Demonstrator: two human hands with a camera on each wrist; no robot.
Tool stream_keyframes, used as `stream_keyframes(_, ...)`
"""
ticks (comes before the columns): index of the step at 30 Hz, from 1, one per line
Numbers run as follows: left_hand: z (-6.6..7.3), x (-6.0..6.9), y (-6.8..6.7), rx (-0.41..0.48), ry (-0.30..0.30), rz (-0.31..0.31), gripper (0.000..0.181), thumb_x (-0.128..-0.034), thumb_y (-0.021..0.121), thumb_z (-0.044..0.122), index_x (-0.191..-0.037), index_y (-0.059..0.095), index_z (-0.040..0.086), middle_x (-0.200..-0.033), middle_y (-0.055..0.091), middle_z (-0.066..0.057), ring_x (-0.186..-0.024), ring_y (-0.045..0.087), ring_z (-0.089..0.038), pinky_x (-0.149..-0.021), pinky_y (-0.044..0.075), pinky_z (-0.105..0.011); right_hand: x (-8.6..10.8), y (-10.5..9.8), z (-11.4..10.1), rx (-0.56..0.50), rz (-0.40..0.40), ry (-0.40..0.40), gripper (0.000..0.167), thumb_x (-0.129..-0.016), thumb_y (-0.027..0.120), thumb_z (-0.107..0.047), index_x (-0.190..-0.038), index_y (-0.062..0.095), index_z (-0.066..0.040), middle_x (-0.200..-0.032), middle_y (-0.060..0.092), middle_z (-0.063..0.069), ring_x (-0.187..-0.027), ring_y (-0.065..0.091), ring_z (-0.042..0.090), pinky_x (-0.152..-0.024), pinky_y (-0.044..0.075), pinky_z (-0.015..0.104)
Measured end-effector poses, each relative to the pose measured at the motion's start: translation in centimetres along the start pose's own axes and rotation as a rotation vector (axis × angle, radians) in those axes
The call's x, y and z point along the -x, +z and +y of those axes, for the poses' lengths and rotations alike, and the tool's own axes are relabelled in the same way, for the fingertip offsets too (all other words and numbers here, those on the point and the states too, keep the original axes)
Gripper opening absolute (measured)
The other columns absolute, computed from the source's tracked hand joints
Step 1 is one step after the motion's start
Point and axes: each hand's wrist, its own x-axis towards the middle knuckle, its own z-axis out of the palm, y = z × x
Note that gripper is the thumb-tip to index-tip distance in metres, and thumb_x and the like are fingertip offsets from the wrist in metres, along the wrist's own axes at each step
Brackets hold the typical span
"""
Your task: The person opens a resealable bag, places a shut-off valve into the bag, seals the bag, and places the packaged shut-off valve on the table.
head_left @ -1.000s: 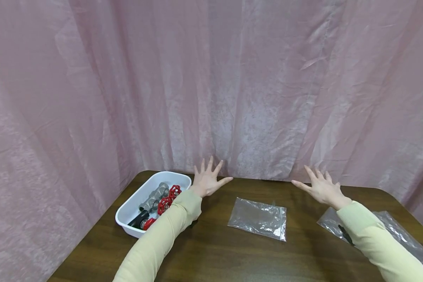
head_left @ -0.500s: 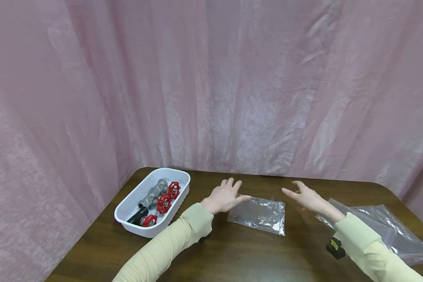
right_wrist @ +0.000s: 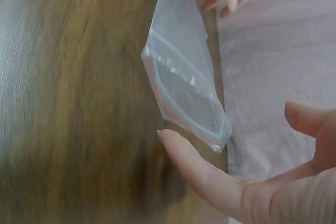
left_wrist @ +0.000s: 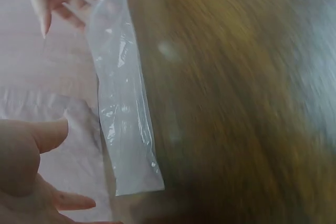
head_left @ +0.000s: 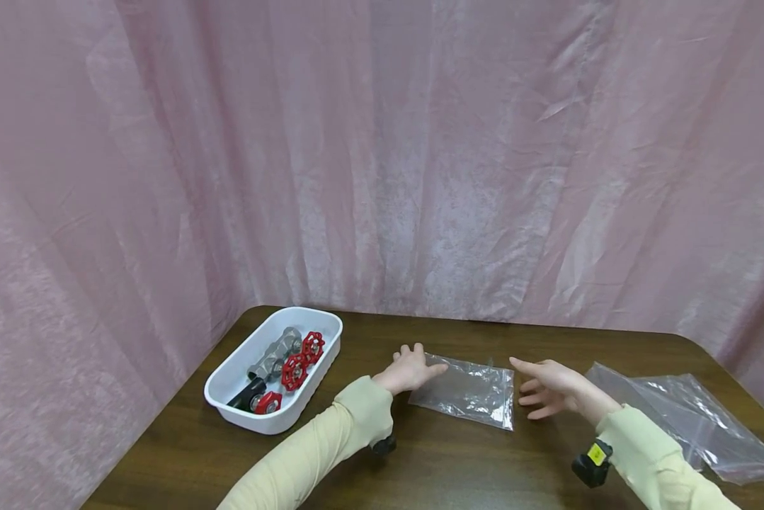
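Down and inward have come left hand [head_left: 409, 370] and right hand [head_left: 559, 388], fingers loose, neither gripping anything! Between them lies the bag [head_left: 464, 395] on the table [head_left: 458, 464], left hand at its left end, right hand just off its zip end.

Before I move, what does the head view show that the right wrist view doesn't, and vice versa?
Only the head view: the white tray with red wheels, and the other clear plastic at right.
Only the right wrist view: an orange line across one end of the small bag.
Both: that bag, the left hand, the right hand, the table and the pink curtain.
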Motion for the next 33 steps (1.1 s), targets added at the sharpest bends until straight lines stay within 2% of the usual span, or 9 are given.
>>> stream_keyframes(3, -0.1, -0.2, 0.2, 0.05, -0.024, -0.005, 0.078, -0.0863, 0.055, 0.046, -0.136, 0.026, -0.008, -0.131, 0.027, -0.03, -0.122, 0.023, -0.043, -0.092, 0.028, -0.051, -0.3, 0.0, 0.4, -0.08, -0.01, 0.018, 0.086, -0.092, 0.045, -0.043, -0.133, -0.002, 0.016, -0.124, 0.025, 0.045, -0.103, 0.047, 0.046, -0.075, 0.045, 0.05)
stream_keyframes(9, 0.1, -0.7, 0.6, 0.129, -0.017, -0.001, 0.081, -0.0837, 0.061, 0.039, -0.135, 0.022, -0.011, -0.129, 0.028, -0.031, -0.12, 0.024, -0.045, -0.093, 0.027, -0.05, -0.6, 0.4, 0.6, -0.207, -0.023, 0.047, 0.088, -0.092, 0.046, -0.042, -0.131, -0.003, 0.02, -0.126, 0.027, 0.041, -0.1, 0.052, 0.039, -0.079, 0.044, 0.047)
stream_keyframes(12, 0.3, -0.9, 0.8, 0.171, -0.038, 0.01, 0.081, -0.0798, 0.067, 0.035, -0.132, 0.024, -0.01, -0.124, 0.03, -0.031, -0.116, 0.03, -0.046, -0.09, 0.03, -0.051, -0.8, 0.6, 0.7, -0.227, -0.001, 0.055, 0.084, -0.091, 0.049, -0.039, -0.131, 0.004, 0.018, -0.116, 0.039, 0.036, -0.091, 0.055, 0.031, -0.077, 0.046, 0.04)
stream_keyframes(15, 0.4, -1.1, 1.0, 0.246, -0.073, 0.015, 0.085, -0.0774, 0.071, 0.029, -0.134, 0.021, -0.01, -0.124, 0.03, -0.031, -0.113, 0.034, -0.046, -0.088, 0.033, -0.051, -1.0, 0.9, 0.9, -0.213, 0.014, 0.047, 0.065, -0.089, 0.054, -0.036, -0.123, 0.025, 0.012, -0.102, 0.054, 0.022, -0.076, 0.054, 0.02, -0.07, 0.046, 0.031)
stream_keyframes(17, 0.4, -1.2, 1.2, 0.315, -0.09, 0.012, 0.089, -0.0769, 0.072, 0.024, -0.136, 0.015, -0.01, -0.123, 0.036, -0.031, -0.105, 0.044, -0.042, -0.083, 0.039, -0.048, -1.2, 1.0, 1.0, -0.195, -0.003, 0.023, 0.047, -0.09, 0.054, -0.032, -0.114, 0.039, 0.006, -0.094, 0.06, 0.013, -0.069, 0.051, 0.015, -0.066, 0.044, 0.028)
stream_keyframes(21, 0.4, -1.3, 1.5, 0.427, -0.089, 0.009, 0.095, -0.0763, 0.073, 0.017, -0.136, 0.006, -0.013, -0.113, 0.049, -0.029, -0.082, 0.055, -0.031, -0.066, 0.047, -0.038, -1.5, 0.9, 1.1, -0.198, -0.068, -0.029, 0.016, -0.091, 0.052, -0.019, -0.097, 0.057, -0.005, -0.084, 0.061, 0.004, -0.066, 0.05, 0.013, -0.067, 0.045, 0.029)
stream_keyframes(25, 0.4, -1.2, 1.3, 0.483, -0.082, 0.056, 0.087, -0.0728, 0.074, 0.005, -0.133, 0.014, -0.013, -0.099, 0.054, -0.025, -0.068, 0.055, -0.024, -0.054, 0.047, -0.031, -1.3, 1.2, 0.7, -0.197, -0.059, -0.09, 0.017, -0.09, 0.051, -0.008, -0.101, 0.055, 0.004, -0.086, 0.06, 0.005, -0.073, 0.056, 0.017, -0.07, 0.048, 0.034)
stream_keyframes(28, 0.5, -1.0, 0.8, 0.553, -0.066, 0.091, 0.072, -0.0712, 0.071, -0.006, -0.127, 0.025, -0.011, -0.081, 0.055, -0.019, -0.056, 0.052, -0.019, -0.049, 0.048, -0.029, -1.0, 1.2, -0.1, -0.196, -0.043, -0.13, 0.019, -0.09, 0.05, -0.004, -0.103, 0.048, 0.009, -0.088, 0.061, 0.008, -0.077, 0.058, 0.018, -0.072, 0.048, 0.036)
stream_keyframes(33, 0.2, -0.6, -0.3, 0.71, 0.012, 0.07, 0.053, -0.0711, 0.069, -0.01, -0.115, 0.039, -0.006, -0.066, 0.053, -0.009, -0.049, 0.05, -0.013, -0.049, 0.048, -0.028, -0.6, 0.6, -1.8, -0.203, -0.071, -0.183, 0.012, -0.091, 0.049, -0.003, -0.099, 0.049, 0.006, -0.088, 0.061, 0.008, -0.079, 0.059, 0.018, -0.074, 0.048, 0.034)
